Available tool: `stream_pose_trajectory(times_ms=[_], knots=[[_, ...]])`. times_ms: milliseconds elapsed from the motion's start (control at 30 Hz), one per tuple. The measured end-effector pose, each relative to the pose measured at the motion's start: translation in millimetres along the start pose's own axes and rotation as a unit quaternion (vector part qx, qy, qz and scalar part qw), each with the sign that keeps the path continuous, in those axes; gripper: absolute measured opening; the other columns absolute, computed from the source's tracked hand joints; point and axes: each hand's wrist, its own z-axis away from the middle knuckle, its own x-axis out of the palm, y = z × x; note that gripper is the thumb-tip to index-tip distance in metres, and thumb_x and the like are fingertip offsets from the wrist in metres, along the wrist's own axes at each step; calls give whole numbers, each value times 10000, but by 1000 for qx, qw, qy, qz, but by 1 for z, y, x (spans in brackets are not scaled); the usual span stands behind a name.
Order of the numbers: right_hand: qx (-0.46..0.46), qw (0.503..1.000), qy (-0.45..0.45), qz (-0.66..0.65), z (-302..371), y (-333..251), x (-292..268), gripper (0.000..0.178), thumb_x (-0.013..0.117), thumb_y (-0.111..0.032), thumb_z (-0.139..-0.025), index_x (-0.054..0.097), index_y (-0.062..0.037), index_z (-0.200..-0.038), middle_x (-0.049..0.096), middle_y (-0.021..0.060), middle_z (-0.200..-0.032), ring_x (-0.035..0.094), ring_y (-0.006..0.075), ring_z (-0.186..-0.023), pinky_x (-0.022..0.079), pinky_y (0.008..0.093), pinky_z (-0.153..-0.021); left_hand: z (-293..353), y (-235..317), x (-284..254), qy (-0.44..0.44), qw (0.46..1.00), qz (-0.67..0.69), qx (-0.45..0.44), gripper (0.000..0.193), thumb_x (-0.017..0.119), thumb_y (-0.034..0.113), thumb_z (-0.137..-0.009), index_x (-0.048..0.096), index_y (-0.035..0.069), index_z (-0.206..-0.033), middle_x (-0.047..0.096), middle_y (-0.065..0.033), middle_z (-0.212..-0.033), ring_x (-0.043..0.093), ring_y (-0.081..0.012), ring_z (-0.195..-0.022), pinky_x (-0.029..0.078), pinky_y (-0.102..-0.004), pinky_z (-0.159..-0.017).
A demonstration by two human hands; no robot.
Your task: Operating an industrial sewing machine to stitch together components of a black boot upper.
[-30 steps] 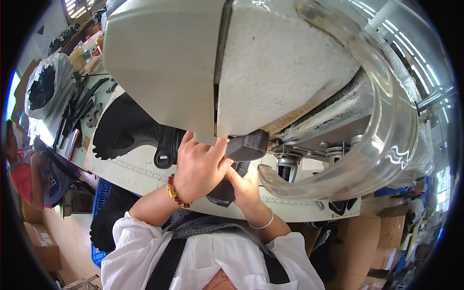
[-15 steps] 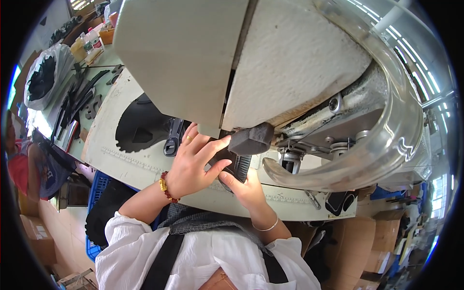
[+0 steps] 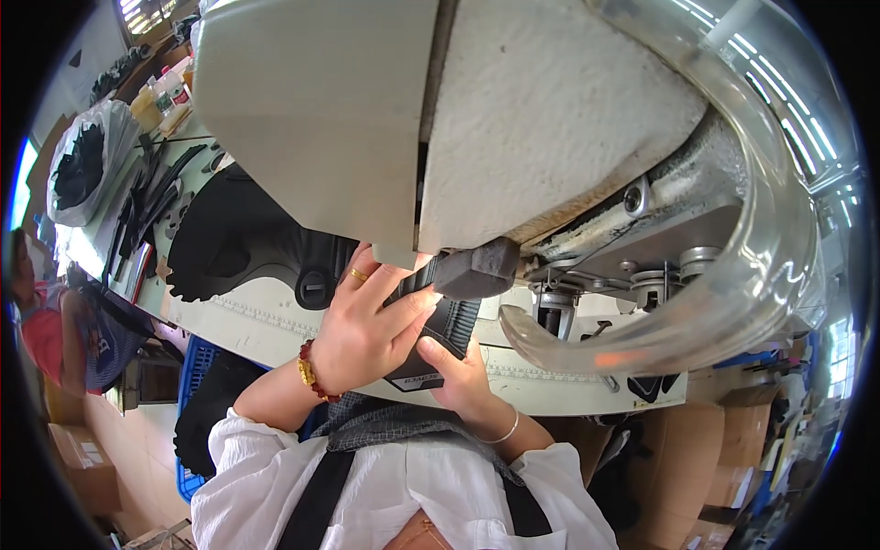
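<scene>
Under the head of a large off-white sewing machine (image 3: pixel 312 119) lies a black ribbed piece (image 3: pixel 454 323) that looks like part of a boot upper. Its wide portion with a scalloped edge (image 3: pixel 229 234) spreads over the table to the left, with a black buckle-like part (image 3: pixel 314 286) near my wrist. My left hand (image 3: pixel 367 316) rests on the piece, fingers stretched and fingertips partly hidden beneath the machine head. Thumb on top, my right hand (image 3: pixel 461 371) grips the near end; its other fingers are mostly hidden. A dark grey soft block (image 3: pixel 478 268) sits just above the ribs.
A clear curved plastic guard (image 3: pixel 642 353) arcs around the right side, near metal thread-tension parts (image 3: pixel 653 286). Left stand black strips (image 3: pixel 137 206), a white plastic bag (image 3: pixel 115 124) of black pieces, and another person (image 3: pixel 50 344). Below are a blue crate (image 3: pixel 191 380) and cardboard boxes (image 3: pixel 674 463).
The black piece has shifted and turned, with its near end now out toward me and more of the scalloped part showing at left. Both hands have moved slightly nearer to me with it.
</scene>
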Motion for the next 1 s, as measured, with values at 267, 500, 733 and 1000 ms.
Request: stream_pose_trajectory(times_ms=[267, 500, 733, 1000], knots=[[19, 998, 19, 55, -7, 4, -18, 376, 601, -122, -870, 479, 17, -1197, 574, 100, -1109, 584, 189, -986, 487, 332, -848, -7, 2, -7, -32, 998, -9, -45, 189, 691, 37, -693, 661, 9, -878, 558, -133, -979, 529, -353, -930, 468, -421, -774], [10, 1000, -11, 14, -14, -14, -6, 382, 599, -127, -865, 479, 12, -1201, 566, 106, -1126, 574, 196, -1011, 476, 339, -864, -2, -1, 4, -12, 998, -52, -18, 225, 703, 54, -670, 644, -8, -878, 547, -143, -973, 526, -365, -927, 467, -428, -777], [-34, 997, 7, 71, -21, -14, -12, 270, 602, -116, -888, 598, -5, -1134, 618, 55, -1084, 574, 157, -953, 463, 299, -861, -4, -5, 7, 2, 997, -43, -60, 217, 705, 41, -655, 644, 31, -863, 591, -100, -853, 554, -325, -811, 469, -412, -690], [-11, 997, 33, -66, -29, -22, 5, 197, 635, -96, -866, 621, -20, -1048, 645, 44, -974, 595, 139, -883, 496, 296, -775, -17, -12, 10, 61, 996, -28, -51, 203, 708, 17, -666, 650, 70, -853, 605, -75, -813, 564, -296, -755, 464, -382, -643]])
